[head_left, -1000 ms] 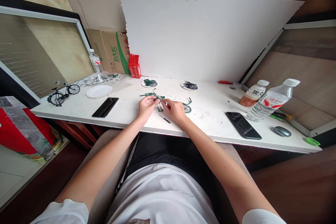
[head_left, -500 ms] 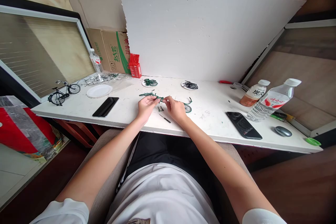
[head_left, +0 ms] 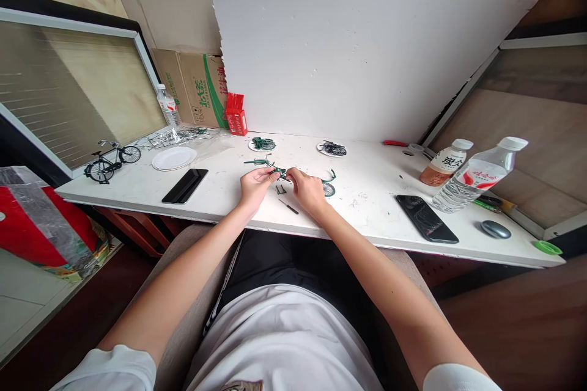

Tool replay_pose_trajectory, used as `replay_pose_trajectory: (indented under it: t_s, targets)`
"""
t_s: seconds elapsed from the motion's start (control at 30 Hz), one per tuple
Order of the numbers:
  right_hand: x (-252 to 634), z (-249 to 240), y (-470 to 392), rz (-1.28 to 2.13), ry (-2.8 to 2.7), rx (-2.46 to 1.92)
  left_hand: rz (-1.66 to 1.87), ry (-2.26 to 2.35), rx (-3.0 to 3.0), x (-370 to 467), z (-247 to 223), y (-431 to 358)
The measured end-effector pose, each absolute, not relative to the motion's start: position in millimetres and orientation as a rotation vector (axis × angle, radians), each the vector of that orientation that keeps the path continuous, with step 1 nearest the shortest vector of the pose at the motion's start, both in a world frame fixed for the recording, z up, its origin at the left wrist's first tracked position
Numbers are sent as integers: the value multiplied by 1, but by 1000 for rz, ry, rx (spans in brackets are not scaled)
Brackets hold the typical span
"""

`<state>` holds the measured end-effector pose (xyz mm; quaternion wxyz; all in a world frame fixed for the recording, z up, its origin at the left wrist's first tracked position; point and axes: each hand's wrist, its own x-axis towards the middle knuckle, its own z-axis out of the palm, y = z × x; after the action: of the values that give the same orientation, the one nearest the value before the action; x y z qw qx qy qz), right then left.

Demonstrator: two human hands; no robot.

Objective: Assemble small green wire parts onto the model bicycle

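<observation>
Between my hands is a small green model bicycle frame (head_left: 280, 172), low over the white table. My left hand (head_left: 257, 185) pinches its left end between thumb and fingers. My right hand (head_left: 306, 188) has its thumb and index finger closed on the other end. Just right of my right hand lie a small spoked wheel (head_left: 328, 189) and a curved green part (head_left: 331, 175), partly hidden. A small green bracket (head_left: 280, 190) and a thin dark tool (head_left: 288, 206) lie between and below my hands.
Two white plates of parts, green (head_left: 263, 144) and black (head_left: 332, 148), stand behind. A black model bicycle (head_left: 109, 162), a white plate (head_left: 174, 159) and a phone (head_left: 185, 186) are left; another phone (head_left: 426, 219), bottles (head_left: 481, 174) and a mouse (head_left: 495, 229) are right.
The green frame has turned a little in my fingers, and a thin part at its far left now points upward. Both hands stay in nearly the same place.
</observation>
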<state>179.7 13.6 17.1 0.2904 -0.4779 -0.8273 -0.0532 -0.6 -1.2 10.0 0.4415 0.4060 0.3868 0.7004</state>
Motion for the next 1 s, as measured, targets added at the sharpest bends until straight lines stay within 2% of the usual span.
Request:
replay_pose_trajectory:
  t_s: [0.27,1.0]
  targets:
    - [181,23,7,-76,-2253,-1071,1768,981,1036,-3,9,3]
    - [175,21,10,-176,-2242,-1378,1745,964,1017,-2,10,0]
